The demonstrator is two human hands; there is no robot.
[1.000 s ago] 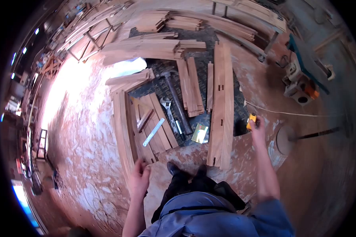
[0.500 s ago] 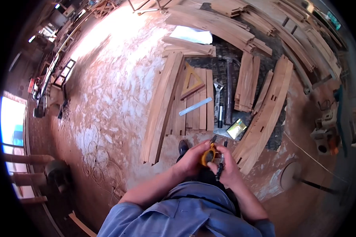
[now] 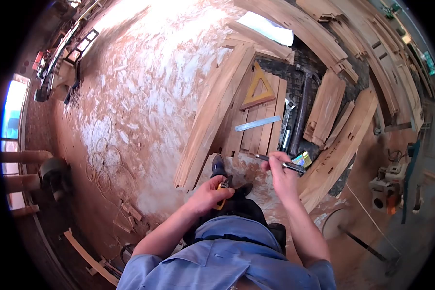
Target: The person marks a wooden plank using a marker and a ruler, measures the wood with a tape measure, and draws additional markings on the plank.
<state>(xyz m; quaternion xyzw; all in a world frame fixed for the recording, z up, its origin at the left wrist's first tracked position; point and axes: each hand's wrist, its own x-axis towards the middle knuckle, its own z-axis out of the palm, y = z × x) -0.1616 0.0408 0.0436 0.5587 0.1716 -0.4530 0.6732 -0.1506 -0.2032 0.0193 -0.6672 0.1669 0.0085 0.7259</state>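
Observation:
My left hand [image 3: 211, 194] is closed around a small yellow-and-black hand tool [image 3: 222, 195], low in front of my body; its kind is partly hidden by the fingers. My right hand [image 3: 281, 176], raised further forward, grips a slim dark tool with a silvery part [image 3: 293, 167], its thin end pointing left. Just beyond that hand lies a yellow-green packet [image 3: 302, 159]. A hammer [image 3: 303, 104] and an adjustable wrench [image 3: 287, 116] rest on the dark mat. To their left, a steel ruler [image 3: 257, 123] and a yellow set square [image 3: 259, 89] lie on wooden boards [image 3: 237, 131].
Long mortised timbers [image 3: 340, 150] flank the mat on the right, with a long beam [image 3: 212, 118] on the left. Coiled cord [image 3: 101, 162] lies on the dusty floor. At right stands a machine [image 3: 387, 186]; a motor [image 3: 55, 176] is at left.
My hands have separated: the left moved down and left with the yellow tool, the right moved forward with the dark tool. The camera view has shifted, so the boards appear further right.

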